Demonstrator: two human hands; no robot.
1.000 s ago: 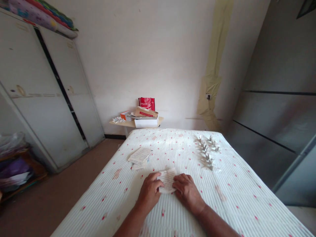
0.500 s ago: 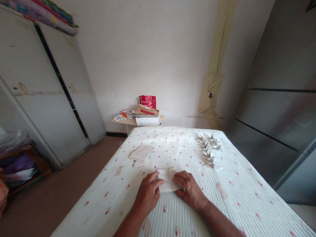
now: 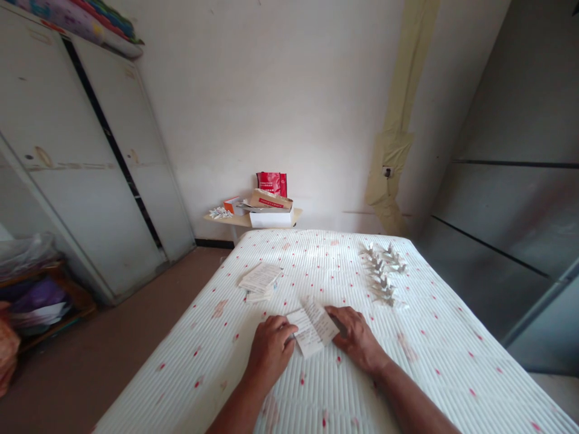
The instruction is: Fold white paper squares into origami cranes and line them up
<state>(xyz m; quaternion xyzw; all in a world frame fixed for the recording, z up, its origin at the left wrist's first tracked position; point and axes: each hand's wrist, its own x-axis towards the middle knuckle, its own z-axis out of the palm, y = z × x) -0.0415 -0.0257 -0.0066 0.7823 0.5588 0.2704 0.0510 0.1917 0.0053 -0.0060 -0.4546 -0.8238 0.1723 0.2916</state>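
A small sheet of printed paper [image 3: 308,330] with a crease down its middle lies turned at an angle on the bedspread, its right half raised. My left hand [image 3: 272,342] pinches the paper's left edge between thumb and fingers. At the right edge, my right hand [image 3: 355,336] grips the paper with its fingers curled; the fingertips are partly hidden behind it. Beyond my left hand rests a loose stack of printed paper sheets [image 3: 261,278]. Several folded paper cranes [image 3: 383,280] stand in rows farther off to the right.
The ribbed white bedspread [image 3: 217,361] has red dots. Behind the bed, a small table [image 3: 239,221] carries a white box [image 3: 271,219], a red bag [image 3: 277,184] and a pile of small white pieces [image 3: 220,213]. Cabinets [image 3: 136,120] stand left, a grey panelled surface [image 3: 506,199] right.
The paper has turned from lying flat and square to an angle, and its right half has come up along the crease. My right hand has shifted slightly right with its edge.
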